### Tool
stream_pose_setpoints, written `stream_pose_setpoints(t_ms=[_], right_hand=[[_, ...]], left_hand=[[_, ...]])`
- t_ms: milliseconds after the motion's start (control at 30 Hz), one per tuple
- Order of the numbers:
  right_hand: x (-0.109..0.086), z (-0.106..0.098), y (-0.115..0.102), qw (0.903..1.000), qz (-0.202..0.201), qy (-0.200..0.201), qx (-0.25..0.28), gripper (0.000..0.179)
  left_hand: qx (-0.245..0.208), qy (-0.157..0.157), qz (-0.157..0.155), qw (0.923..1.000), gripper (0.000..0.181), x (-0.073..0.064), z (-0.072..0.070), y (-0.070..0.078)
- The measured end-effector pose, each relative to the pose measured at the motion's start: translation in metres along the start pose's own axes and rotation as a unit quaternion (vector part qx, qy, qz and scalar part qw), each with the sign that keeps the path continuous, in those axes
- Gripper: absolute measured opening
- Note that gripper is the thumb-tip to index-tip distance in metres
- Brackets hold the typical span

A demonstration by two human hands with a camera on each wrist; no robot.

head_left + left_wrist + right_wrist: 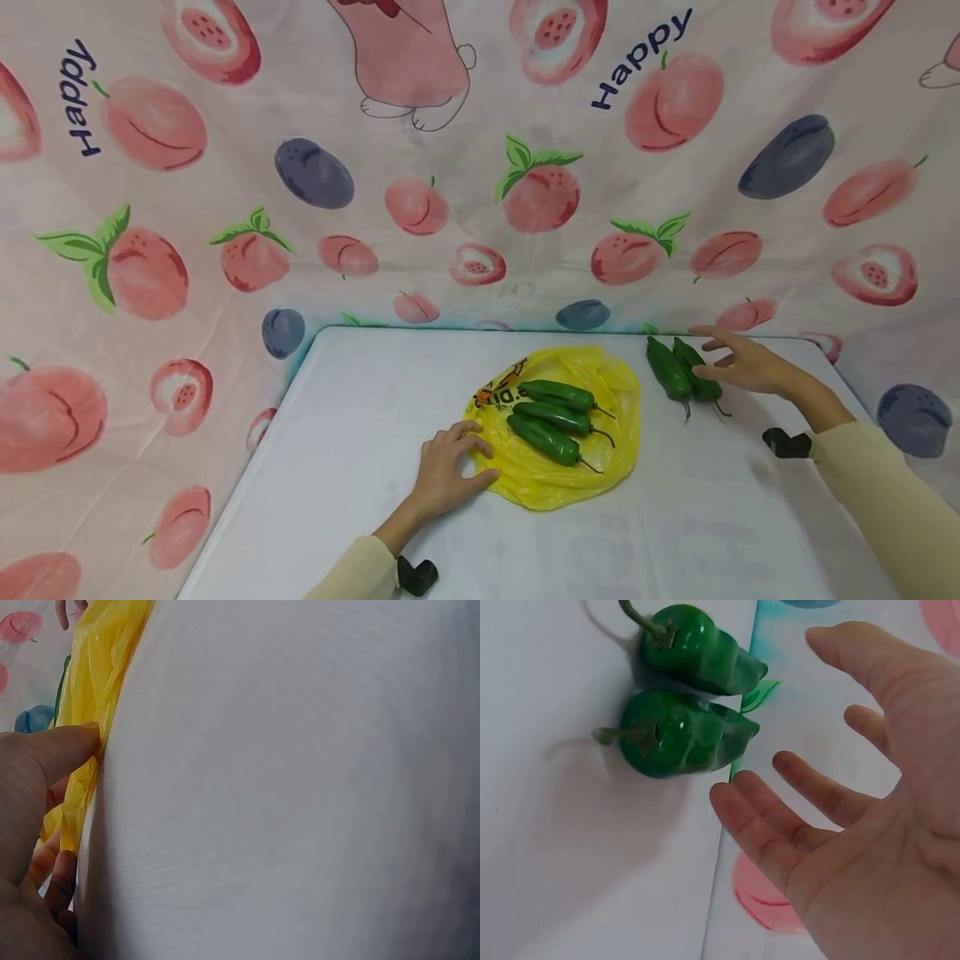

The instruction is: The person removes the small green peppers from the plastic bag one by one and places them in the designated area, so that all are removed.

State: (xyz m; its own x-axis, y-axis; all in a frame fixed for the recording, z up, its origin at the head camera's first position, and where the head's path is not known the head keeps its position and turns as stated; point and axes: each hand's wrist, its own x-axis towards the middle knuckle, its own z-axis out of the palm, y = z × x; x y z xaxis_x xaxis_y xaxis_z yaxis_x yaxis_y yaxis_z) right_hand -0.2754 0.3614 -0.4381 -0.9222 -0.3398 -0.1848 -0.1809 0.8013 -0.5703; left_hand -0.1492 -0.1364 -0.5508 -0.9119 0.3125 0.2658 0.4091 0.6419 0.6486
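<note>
Three green chili peppers (553,421) lie side by side on a flattened yellow plastic bag (540,492). At the bag's left edge, my left hand (450,468) rests with thumb and fingers spread apart. The left wrist view shows its thumb (71,746) against the crinkled yellow film (105,660). Two more green chili peppers (667,371) lie together to the right of the bag, stems toward me. Over the rightmost one hovers my right hand (750,365), fingers spread. In the right wrist view a gap separates its fingertips from the nearer pepper (679,735).
The white tabletop (337,433) extends around the bag and peppers. A fruit-printed cloth (465,167) hangs upright behind the table's back edge, close to the two right-hand peppers. Black wrist-worn devices (787,443) sit by the sleeves.
</note>
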Motion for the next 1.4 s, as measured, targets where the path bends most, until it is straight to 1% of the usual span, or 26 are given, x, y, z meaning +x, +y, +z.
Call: stream_pose_setpoints(t_ms=[167, 333, 500, 633, 867, 1033, 1400], right_hand=[[0.000, 0.002, -0.007, 0.9990, -0.031, 0.029, 0.010, 0.077], [0.003, 0.005, -0.015, 0.9968, -0.045, 0.064, 0.011, 0.078], [0.006, 0.010, -0.023, 0.9926, -0.064, 0.102, 0.017, 0.077], [0.008, 0.013, -0.031, 0.9898, -0.078, 0.116, 0.025, 0.076], [0.012, 0.019, -0.038, 0.9878, -0.090, 0.123, 0.031, 0.075], [0.015, 0.023, -0.044, 0.9877, -0.096, 0.118, 0.034, 0.075], [0.028, 0.029, -0.069, 0.9848, -0.133, 0.107, 0.033, 0.072]], left_hand=[[0.003, 0.001, 0.002, 1.0000, 0.020, -0.001, 0.001, 0.000], [-0.002, -0.002, -0.003, 1.0000, 0.019, -0.001, 0.000, 0.001], [-0.004, -0.003, -0.004, 1.0000, 0.020, 0.000, -0.001, 0.003], [-0.006, -0.005, -0.006, 0.9999, 0.020, 0.000, -0.002, 0.003], [-0.006, -0.004, -0.006, 1.0000, 0.019, 0.000, -0.002, 0.003], [-0.006, -0.003, -0.005, 1.0000, 0.019, 0.000, -0.001, 0.002], [-0.006, -0.002, -0.007, 1.0000, 0.019, 0.000, -0.001, 0.002]])
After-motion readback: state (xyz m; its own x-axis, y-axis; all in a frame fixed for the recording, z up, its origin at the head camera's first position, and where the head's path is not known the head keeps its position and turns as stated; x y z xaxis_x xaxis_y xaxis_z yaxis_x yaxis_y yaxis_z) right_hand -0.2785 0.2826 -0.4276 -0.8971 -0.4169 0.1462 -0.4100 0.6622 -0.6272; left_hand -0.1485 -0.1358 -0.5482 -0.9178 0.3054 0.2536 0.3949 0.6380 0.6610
